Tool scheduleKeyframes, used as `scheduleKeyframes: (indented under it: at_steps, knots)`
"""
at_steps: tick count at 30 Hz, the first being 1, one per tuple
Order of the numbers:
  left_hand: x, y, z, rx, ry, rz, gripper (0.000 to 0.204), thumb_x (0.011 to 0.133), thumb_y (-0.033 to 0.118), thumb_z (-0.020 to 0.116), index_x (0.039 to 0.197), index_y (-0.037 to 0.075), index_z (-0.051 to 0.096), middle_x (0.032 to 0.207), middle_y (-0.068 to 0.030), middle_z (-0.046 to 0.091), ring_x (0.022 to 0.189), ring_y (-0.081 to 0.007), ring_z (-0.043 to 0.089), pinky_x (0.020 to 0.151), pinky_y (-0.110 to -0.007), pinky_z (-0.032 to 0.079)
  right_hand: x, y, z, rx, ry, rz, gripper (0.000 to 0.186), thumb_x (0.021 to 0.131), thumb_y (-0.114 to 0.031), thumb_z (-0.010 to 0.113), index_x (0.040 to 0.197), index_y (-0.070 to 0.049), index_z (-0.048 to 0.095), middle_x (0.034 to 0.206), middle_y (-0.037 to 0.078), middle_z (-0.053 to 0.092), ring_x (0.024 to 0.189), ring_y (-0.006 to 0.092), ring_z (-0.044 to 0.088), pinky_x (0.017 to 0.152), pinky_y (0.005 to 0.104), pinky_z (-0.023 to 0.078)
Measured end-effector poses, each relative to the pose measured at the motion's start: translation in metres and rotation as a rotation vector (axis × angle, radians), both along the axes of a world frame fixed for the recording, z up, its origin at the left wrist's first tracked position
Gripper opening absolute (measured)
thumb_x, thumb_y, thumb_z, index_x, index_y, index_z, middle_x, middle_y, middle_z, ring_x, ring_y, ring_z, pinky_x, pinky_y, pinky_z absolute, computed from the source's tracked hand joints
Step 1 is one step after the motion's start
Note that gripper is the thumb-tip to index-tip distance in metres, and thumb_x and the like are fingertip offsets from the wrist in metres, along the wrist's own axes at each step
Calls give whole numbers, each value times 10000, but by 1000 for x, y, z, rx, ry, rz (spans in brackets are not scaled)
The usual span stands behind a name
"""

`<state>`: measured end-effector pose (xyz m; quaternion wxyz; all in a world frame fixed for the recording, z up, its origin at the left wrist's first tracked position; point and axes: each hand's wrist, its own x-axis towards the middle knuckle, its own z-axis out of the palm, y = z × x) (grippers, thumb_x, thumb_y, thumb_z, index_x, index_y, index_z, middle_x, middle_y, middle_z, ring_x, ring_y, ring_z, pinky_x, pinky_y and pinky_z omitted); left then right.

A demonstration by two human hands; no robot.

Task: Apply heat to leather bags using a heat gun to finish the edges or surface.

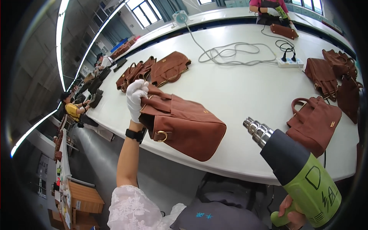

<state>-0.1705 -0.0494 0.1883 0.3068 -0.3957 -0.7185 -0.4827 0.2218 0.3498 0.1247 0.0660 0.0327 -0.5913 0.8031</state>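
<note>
In my white-gloved left hand [137,97] is a brown leather handbag [188,122], gripped near its handle and tilted over the table's front edge. A gold ring fitting shows on the bag's near end. My bare right hand [291,214] wraps round the handle of a green and black heat gun [301,170]. The metal nozzle points up and left toward the bag, with a gap between them. Part of the right hand is hidden behind the gun.
More brown handbags lie on the white table [230,92]: a flat bag [170,67] at far left and an upright bag [316,120] at right. A power strip [290,63] and coiled grey cable [237,53] lie farther back. Co-workers stand across the table and at left.
</note>
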Motion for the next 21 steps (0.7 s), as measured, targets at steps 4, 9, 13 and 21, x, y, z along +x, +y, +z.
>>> scheduleKeyframes:
  at_steps: [4,9,13,21]
  knots:
    - [5,25,4,391,-253,82,390,654,-12,442,1022,-71,559,925,-168,624,639,-131,506,539,-203,395,5,-6,-12,-108,-62,39,392,782,-181,603,1086,29,471,883,115,503,716,218,516,638,310,442]
    - [4,4,5,301,-373,-259,265,842,78,440,1081,3,527,1197,-113,510,885,-144,537,688,-236,418,-6,-10,-25,-217,-35,49,415,727,-148,612,1054,61,463,858,134,499,655,233,531,564,315,458]
    - [2,43,-12,168,-128,-103,147,891,107,425,967,19,515,1124,-131,541,877,-177,548,718,-248,426,5,-4,-22,-249,-27,-26,434,683,-121,619,1028,87,457,839,150,496,606,245,543,505,319,471]
    - [19,128,74,15,-77,-237,263,975,202,354,923,17,533,794,-52,523,696,-128,498,718,-257,416,15,2,23,-185,242,-693,359,686,-128,594,963,35,434,899,158,487,604,231,537,558,336,482]
